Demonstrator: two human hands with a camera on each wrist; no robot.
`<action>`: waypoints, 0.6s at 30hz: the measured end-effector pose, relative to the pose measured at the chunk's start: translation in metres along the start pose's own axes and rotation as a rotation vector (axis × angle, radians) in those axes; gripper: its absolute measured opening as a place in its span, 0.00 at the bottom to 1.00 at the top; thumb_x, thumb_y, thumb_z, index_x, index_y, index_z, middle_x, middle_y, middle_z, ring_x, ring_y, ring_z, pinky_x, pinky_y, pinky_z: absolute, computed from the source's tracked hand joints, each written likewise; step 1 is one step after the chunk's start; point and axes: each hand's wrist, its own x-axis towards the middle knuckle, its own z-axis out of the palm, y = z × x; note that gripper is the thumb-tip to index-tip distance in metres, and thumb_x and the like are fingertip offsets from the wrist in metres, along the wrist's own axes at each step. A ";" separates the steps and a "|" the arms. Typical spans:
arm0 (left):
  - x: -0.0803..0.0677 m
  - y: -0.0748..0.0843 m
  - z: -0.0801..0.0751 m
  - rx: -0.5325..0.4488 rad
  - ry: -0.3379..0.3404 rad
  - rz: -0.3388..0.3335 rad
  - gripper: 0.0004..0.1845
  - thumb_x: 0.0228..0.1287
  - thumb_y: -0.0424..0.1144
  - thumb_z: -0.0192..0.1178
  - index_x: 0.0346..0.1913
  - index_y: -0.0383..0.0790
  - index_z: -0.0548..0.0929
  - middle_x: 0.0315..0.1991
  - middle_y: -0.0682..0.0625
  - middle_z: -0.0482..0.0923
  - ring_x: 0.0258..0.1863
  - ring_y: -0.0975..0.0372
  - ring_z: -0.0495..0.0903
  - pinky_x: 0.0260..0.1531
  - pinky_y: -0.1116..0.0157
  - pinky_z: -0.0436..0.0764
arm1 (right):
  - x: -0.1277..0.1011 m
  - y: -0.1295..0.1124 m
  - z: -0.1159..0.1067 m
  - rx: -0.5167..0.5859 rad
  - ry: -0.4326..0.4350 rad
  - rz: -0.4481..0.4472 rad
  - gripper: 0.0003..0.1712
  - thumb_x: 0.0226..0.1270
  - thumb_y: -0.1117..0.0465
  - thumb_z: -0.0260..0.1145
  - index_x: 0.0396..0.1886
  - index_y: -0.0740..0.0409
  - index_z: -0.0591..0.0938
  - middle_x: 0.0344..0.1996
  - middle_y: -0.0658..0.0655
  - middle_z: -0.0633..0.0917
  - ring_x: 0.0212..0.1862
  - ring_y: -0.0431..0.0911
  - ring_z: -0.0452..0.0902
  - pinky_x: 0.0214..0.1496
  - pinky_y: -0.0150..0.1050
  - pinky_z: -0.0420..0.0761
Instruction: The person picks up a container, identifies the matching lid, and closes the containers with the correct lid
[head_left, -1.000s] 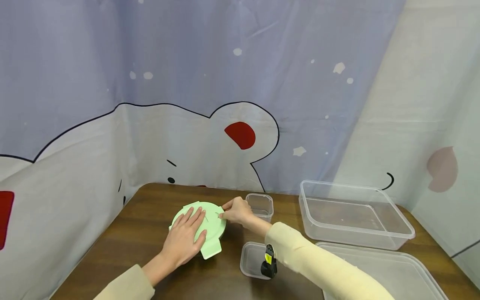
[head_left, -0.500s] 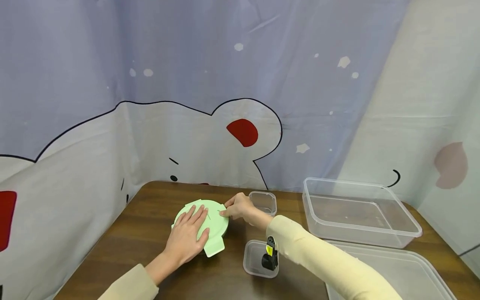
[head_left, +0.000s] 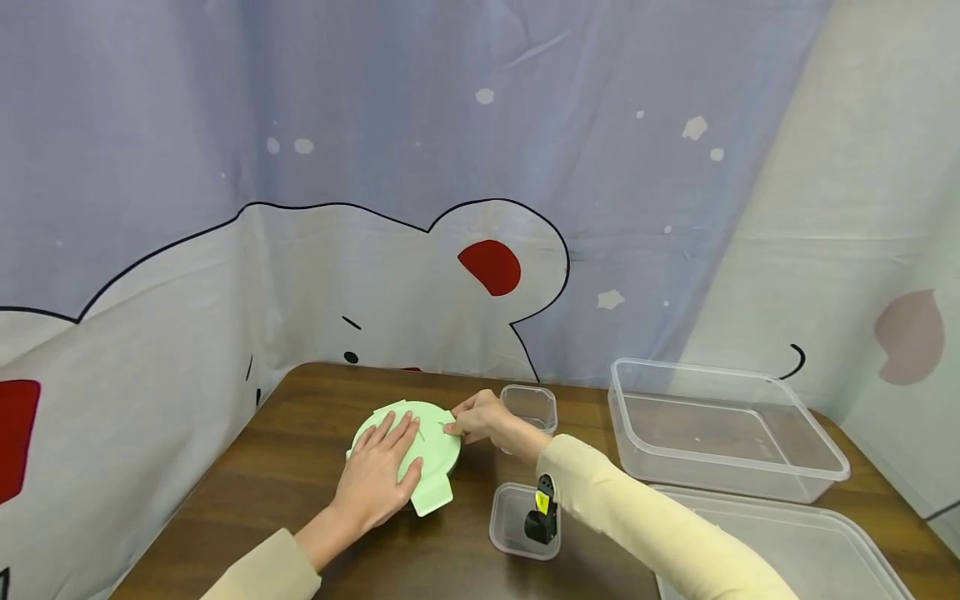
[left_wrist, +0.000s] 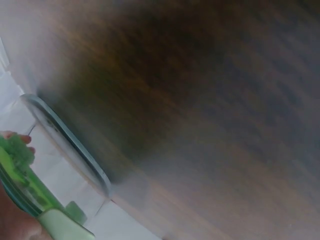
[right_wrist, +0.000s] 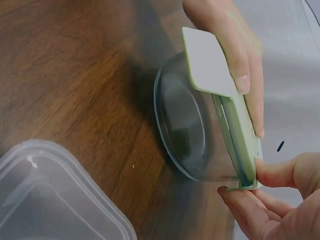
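1. My left hand (head_left: 375, 479) lies flat on the pale green lid (head_left: 420, 442), its fingers (head_left: 397, 433) straight and spread across the top, pressing down on it rather than gripping.
2. My right hand (head_left: 480, 419) is at the lid's far right edge; thumb and fingers (right_wrist: 250, 210) pinch one of the lid's side clips there.
3. The lid sits on a round clear glass bowl (right_wrist: 187, 135), which stands on the brown wooden table (head_left: 247, 492), toward its left and back part.
4. In the right wrist view another flat clip (right_wrist: 207, 62) of the lid sticks out over the bowl's rim, with the left hand's fingers just behind it.
5. A small square clear container (head_left: 534, 406) stands just beside my right hand, further back on the table.
6. A small clear lid (head_left: 510, 523) lies near the bowl on its right, under my right forearm and the wrist camera strapped there.
7. A large clear rectangular tub (head_left: 720, 429) stands well to the right, and its big flat lid (head_left: 817, 546) lies in front of it at the table's near right corner.
8. A cartoon-printed cloth (head_left: 375, 208) hangs behind the table.
9. The left wrist view is too blurred to add more than table wood and a sliver of green lid.
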 end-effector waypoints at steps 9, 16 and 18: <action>0.000 0.002 0.000 -0.006 -0.017 0.001 0.28 0.66 0.48 0.53 0.65 0.37 0.74 0.66 0.43 0.72 0.68 0.46 0.66 0.65 0.45 0.67 | -0.004 0.000 -0.003 -0.051 0.006 -0.011 0.15 0.53 0.67 0.73 0.42 0.68 0.86 0.41 0.62 0.86 0.35 0.47 0.86 0.41 0.39 0.87; 0.002 0.002 -0.007 -0.023 -0.081 -0.005 0.28 0.68 0.47 0.51 0.66 0.36 0.71 0.68 0.42 0.69 0.70 0.45 0.64 0.66 0.44 0.65 | -0.004 0.001 -0.005 -0.037 0.000 -0.040 0.15 0.54 0.66 0.74 0.42 0.67 0.86 0.39 0.62 0.87 0.33 0.44 0.85 0.38 0.38 0.87; 0.002 0.001 -0.010 -0.032 -0.111 -0.011 0.28 0.69 0.47 0.50 0.67 0.36 0.70 0.69 0.42 0.68 0.70 0.45 0.62 0.67 0.44 0.64 | -0.004 0.003 -0.004 -0.006 -0.012 -0.047 0.15 0.54 0.66 0.73 0.43 0.67 0.86 0.38 0.62 0.87 0.31 0.42 0.84 0.39 0.38 0.87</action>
